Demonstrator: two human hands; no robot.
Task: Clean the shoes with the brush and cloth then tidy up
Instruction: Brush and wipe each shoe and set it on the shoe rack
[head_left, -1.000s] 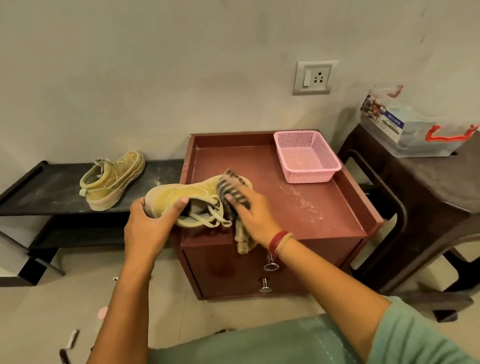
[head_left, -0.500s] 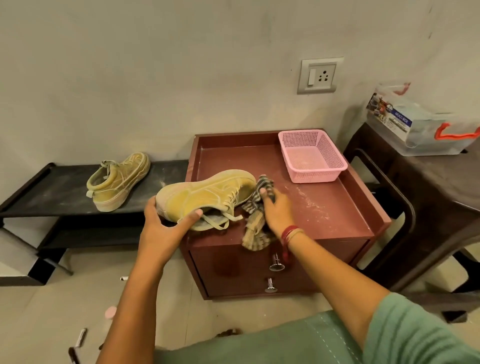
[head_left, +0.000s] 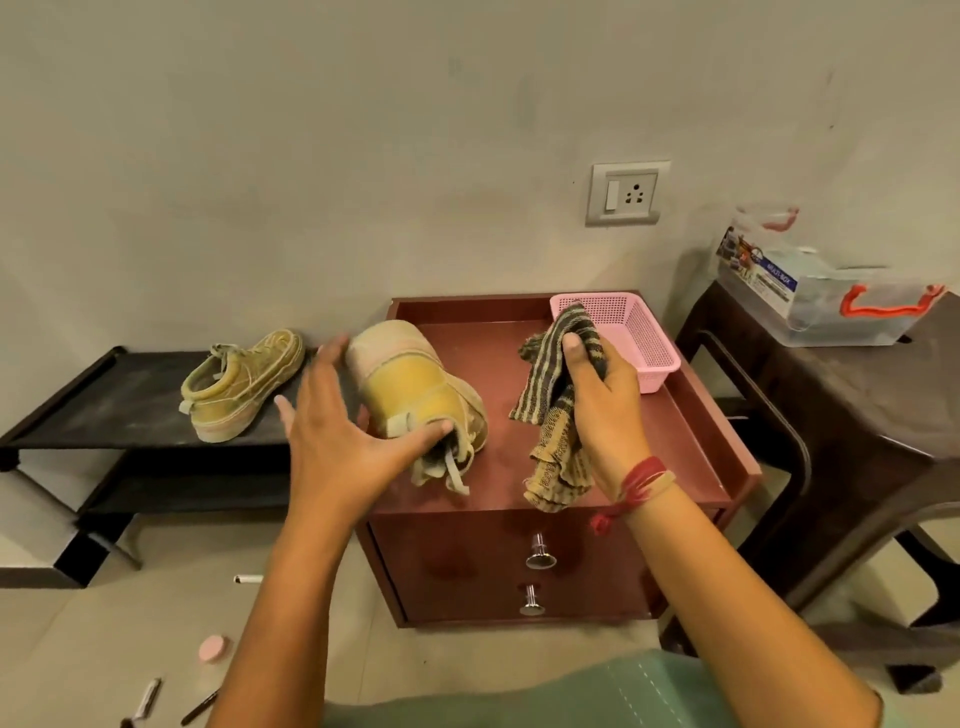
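Note:
My left hand (head_left: 337, 441) grips a yellow-green shoe (head_left: 415, 389) at its heel, with the sole turned up and away, over the left part of the maroon cabinet top (head_left: 498, 483). My right hand (head_left: 602, 410) is shut on a striped cloth (head_left: 550, 415), held up clear of the shoe and hanging down toward the cabinet top. The second yellow shoe (head_left: 241, 384) stands on the black low rack (head_left: 78, 410) to the left. No brush is in view.
An empty pink basket (head_left: 644, 343) sits at the cabinet's back right corner. A dark plastic table (head_left: 857, 405) with a clear storage box (head_left: 826, 296) stands to the right. Small items, pens and a pink disc (head_left: 212, 648), lie on the floor at lower left.
My left hand has turned the shoe from lying sideways to heel toward me with the sole up. My right hand lifted the cloth off the shoe and moved right, toward the basket.

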